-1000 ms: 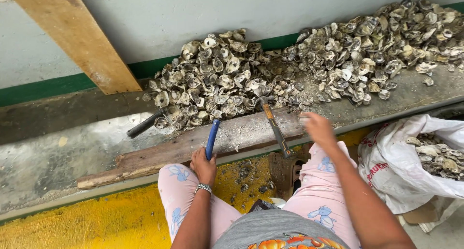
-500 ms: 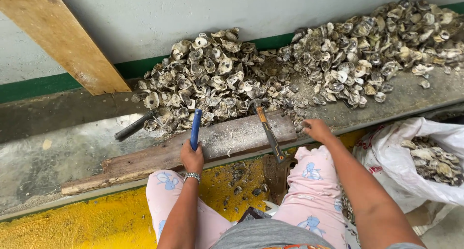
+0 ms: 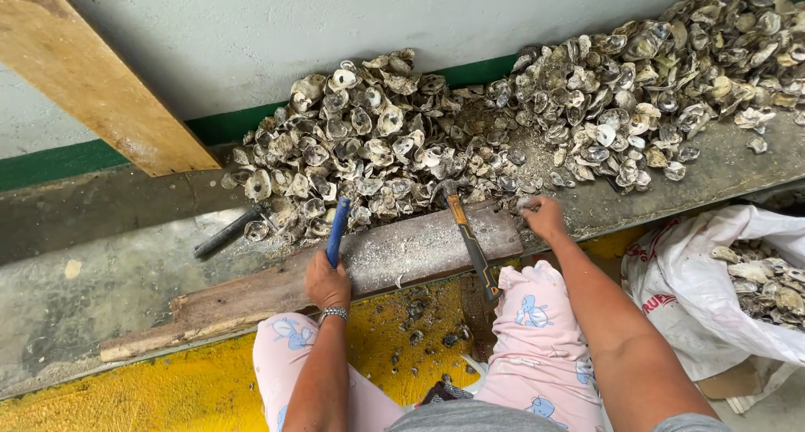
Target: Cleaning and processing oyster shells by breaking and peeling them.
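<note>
Left of centre, the left hand is gripping a blue-handled tool, fingers wrapped tight, its tip lying at the oyster shell pile. Right of centre, the right hand is pinching a shell beside the hammer on the wooden board.

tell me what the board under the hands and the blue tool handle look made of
Board: looks like rough, weathered wood, with splintered edges and pale grit on top. Blue handle in the left hand: probably smooth plastic or rubber, judging by its even, saturated colour; the look leaves it open.
</note>
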